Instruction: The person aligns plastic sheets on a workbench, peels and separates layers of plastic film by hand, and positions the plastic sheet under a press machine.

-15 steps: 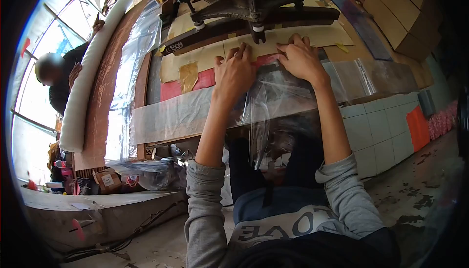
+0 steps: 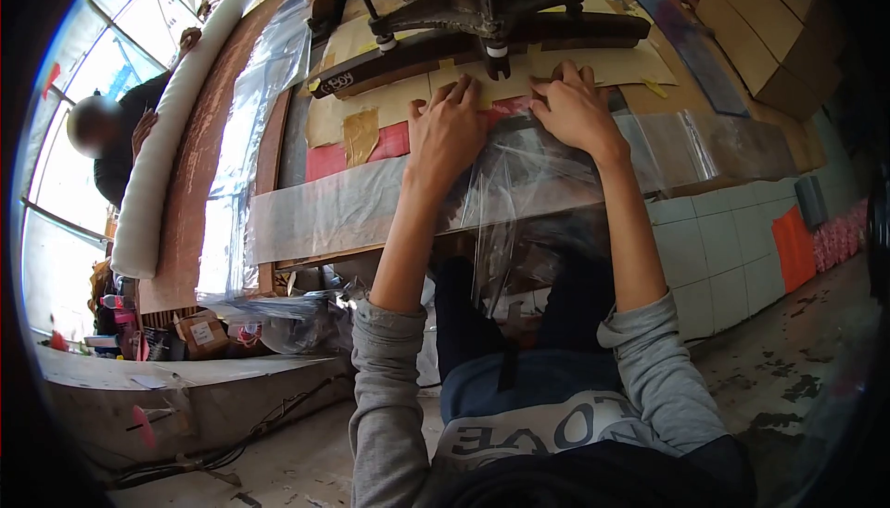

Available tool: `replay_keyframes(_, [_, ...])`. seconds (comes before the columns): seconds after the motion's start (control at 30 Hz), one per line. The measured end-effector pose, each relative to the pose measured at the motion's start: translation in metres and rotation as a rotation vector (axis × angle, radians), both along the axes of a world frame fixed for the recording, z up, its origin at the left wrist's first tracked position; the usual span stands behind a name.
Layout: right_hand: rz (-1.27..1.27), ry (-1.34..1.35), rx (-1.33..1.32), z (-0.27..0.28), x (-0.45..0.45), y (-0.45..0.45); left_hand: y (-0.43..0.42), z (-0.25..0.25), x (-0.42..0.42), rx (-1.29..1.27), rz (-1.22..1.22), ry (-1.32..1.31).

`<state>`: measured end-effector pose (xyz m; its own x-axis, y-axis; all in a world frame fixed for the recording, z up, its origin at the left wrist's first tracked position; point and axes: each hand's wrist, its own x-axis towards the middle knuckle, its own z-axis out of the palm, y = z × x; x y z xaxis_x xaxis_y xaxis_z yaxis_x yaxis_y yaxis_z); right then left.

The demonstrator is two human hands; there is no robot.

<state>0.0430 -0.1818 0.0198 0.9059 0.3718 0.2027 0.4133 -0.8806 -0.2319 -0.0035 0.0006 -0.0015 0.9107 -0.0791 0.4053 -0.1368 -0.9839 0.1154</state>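
Note:
My left hand (image 2: 445, 133) lies on the near edge of a tan sheet (image 2: 399, 98), with bent fingertips pressing near the dark metal bar (image 2: 593, 31) of a machine. On the right, my right hand (image 2: 577, 111) rests on the same sheet, fingers bent and slightly apart. Between the hands a strip of red material (image 2: 508, 107) shows beneath the sheet. Clear plastic film (image 2: 519, 160) runs under both wrists and hangs over the table's front edge. A brown tape piece (image 2: 361, 137) sticks to the sheet at left. Neither hand visibly grips anything.
At the far left a person (image 2: 134, 128) touches a long white roll (image 2: 171, 128) on the table. Cardboard boxes (image 2: 756, 26) stand at the back right. An orange sheet (image 2: 793, 244) leans by the tiled side (image 2: 700, 262). Cables run low at left.
The view has shifted slightly. Both hands stay in nearly the same place on the sheet. The bar appears a little lower and further right in view.

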Motion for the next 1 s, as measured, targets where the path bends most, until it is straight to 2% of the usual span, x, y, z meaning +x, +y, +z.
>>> replay_keyframes(0.17, [0.016,-0.038,0.059,-0.007,0.001,0.0,-0.001,0.009,-0.013,-0.092,-0.023,-0.013])
replay_keyframes(0.37, [0.016,-0.026,0.07,-0.006,0.001,-0.001,-0.001,-0.001,-0.012,-0.009,-0.018,-0.108])
replay_keyframes(0.47, [0.033,-0.007,0.08,-0.005,0.004,-0.003,-0.001,-0.002,-0.012,-0.013,-0.021,-0.098])
replay_keyframes(0.67, [-0.092,0.099,-0.02,0.002,0.018,0.004,-0.001,-0.002,-0.011,-0.022,-0.026,-0.067])
replay_keyframes(0.77, [-0.097,0.06,0.115,-0.004,0.023,0.006,-0.001,-0.004,-0.011,-0.023,-0.029,-0.067])
replay_keyframes(1.0, [-0.125,0.091,0.065,-0.008,0.028,0.007,-0.004,0.0,-0.014,-0.036,-0.001,0.003])
